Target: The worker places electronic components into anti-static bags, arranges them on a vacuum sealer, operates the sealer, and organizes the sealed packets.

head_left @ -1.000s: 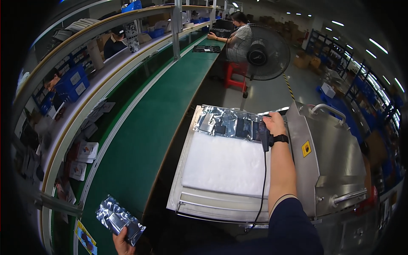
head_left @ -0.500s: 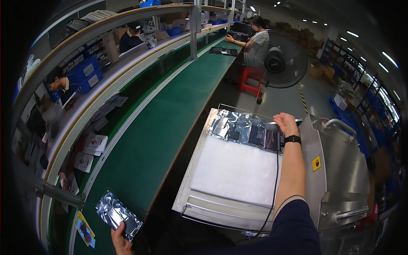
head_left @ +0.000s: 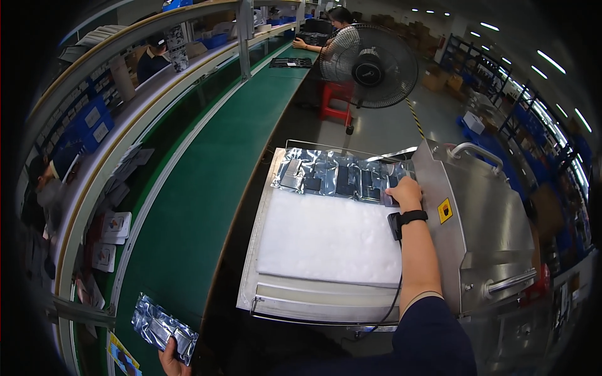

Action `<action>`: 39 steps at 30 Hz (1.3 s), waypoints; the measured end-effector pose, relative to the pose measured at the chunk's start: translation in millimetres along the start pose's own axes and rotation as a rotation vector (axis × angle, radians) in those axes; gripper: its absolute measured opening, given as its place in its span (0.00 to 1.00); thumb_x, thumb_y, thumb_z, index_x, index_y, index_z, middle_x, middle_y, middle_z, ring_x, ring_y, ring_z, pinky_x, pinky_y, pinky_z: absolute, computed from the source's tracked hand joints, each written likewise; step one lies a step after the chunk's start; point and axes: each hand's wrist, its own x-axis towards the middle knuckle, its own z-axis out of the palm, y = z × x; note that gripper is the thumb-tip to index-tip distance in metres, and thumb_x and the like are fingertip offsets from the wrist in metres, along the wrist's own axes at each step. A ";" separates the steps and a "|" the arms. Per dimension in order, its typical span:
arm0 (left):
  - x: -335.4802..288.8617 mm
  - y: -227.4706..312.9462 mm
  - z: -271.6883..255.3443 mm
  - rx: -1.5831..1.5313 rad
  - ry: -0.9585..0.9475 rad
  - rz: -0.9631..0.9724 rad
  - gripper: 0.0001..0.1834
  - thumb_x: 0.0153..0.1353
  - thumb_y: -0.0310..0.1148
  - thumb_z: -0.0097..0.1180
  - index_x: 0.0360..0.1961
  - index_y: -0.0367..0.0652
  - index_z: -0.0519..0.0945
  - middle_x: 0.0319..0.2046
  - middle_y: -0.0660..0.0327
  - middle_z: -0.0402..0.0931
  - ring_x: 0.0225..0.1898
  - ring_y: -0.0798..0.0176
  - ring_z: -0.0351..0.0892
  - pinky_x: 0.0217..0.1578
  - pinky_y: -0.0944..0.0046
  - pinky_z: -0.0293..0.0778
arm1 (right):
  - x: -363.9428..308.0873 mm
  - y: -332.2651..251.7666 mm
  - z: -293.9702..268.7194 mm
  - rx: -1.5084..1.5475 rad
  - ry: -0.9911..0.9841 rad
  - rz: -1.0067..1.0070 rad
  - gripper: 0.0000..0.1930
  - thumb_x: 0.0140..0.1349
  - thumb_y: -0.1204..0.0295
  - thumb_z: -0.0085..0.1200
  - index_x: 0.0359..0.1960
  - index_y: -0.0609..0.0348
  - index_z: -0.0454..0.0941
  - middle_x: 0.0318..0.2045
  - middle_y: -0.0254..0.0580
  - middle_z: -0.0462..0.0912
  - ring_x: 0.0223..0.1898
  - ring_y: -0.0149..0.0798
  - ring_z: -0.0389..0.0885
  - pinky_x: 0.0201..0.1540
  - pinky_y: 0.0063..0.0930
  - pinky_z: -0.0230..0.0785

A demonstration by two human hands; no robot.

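Observation:
My left hand (head_left: 172, 360) is closed on the lower end of a shiny silver antistatic bag (head_left: 157, 324) with a flat item inside, over the near end of the green bench. At the far edge of a white pad (head_left: 326, 241), several similar bags (head_left: 347, 180) lie side by side in a row. My right hand (head_left: 406, 192) is at the right end of that row, fingers curled on the rightmost bag (head_left: 391, 182), partly hiding it. A black wrist strap (head_left: 412, 217) with a cord circles my right wrist.
The pad rests in a steel machine bed (head_left: 301, 307), its metal lid (head_left: 483, 232) to the right. A long green bench (head_left: 207, 182) runs along the left below shelving. Ahead stand a fan (head_left: 368, 69) and a red stool (head_left: 337, 100); a co-worker (head_left: 338, 37) is at the far bench.
My right hand has come down from above the row, its fingers closing on the rightmost bag. My left hand still holds its bag. The whole view has shifted, moving the scene left.

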 end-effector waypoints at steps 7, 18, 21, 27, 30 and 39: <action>-11.1 3.1 14.7 -0.038 -0.002 0.012 0.20 0.58 0.25 0.50 0.52 0.33 0.67 0.43 0.53 0.74 0.44 0.54 0.76 0.47 0.55 0.72 | -4.2 8.8 2.5 0.276 0.199 0.099 0.31 0.30 0.65 0.74 0.36 0.72 0.75 0.40 0.57 0.79 0.47 0.51 0.77 0.48 0.35 0.70; -9.6 3.6 11.3 -0.047 -0.010 0.044 0.21 0.57 0.23 0.51 0.53 0.34 0.67 0.45 0.53 0.74 0.46 0.54 0.75 0.50 0.55 0.71 | 11.7 -53.8 41.7 0.237 0.007 -0.041 0.35 0.34 0.59 0.72 0.45 0.65 0.75 0.48 0.56 0.74 0.51 0.54 0.71 0.50 0.42 0.68; -8.7 0.9 18.8 -0.058 -0.056 0.049 0.21 0.56 0.22 0.51 0.53 0.34 0.67 0.46 0.53 0.73 0.47 0.54 0.75 0.51 0.54 0.71 | -5.6 -64.3 27.1 0.138 -0.019 0.012 0.35 0.34 0.58 0.72 0.46 0.62 0.76 0.51 0.51 0.73 0.53 0.54 0.68 0.54 0.43 0.65; -6.9 1.7 17.1 -0.099 -0.015 0.027 0.26 0.53 0.21 0.55 0.55 0.34 0.65 0.46 0.54 0.73 0.46 0.55 0.74 0.50 0.54 0.71 | -3.8 -68.9 24.3 0.376 0.026 -0.039 0.41 0.31 0.70 0.73 0.49 0.70 0.63 0.43 0.60 0.76 0.48 0.53 0.75 0.52 0.33 0.68; -9.7 2.6 18.4 -0.092 -0.026 0.030 0.26 0.53 0.21 0.54 0.55 0.35 0.65 0.46 0.54 0.73 0.46 0.55 0.74 0.50 0.55 0.71 | -6.3 -62.6 9.9 0.636 0.212 -0.050 0.42 0.29 0.75 0.74 0.47 0.74 0.60 0.44 0.63 0.75 0.47 0.53 0.76 0.49 0.34 0.70; -10.5 1.7 21.5 -0.088 -0.027 0.034 0.24 0.54 0.21 0.53 0.54 0.35 0.66 0.45 0.55 0.73 0.46 0.56 0.74 0.50 0.55 0.71 | -32.7 -126.2 39.2 0.248 0.014 -0.072 0.35 0.37 0.59 0.71 0.46 0.69 0.74 0.47 0.54 0.75 0.53 0.48 0.70 0.54 0.35 0.64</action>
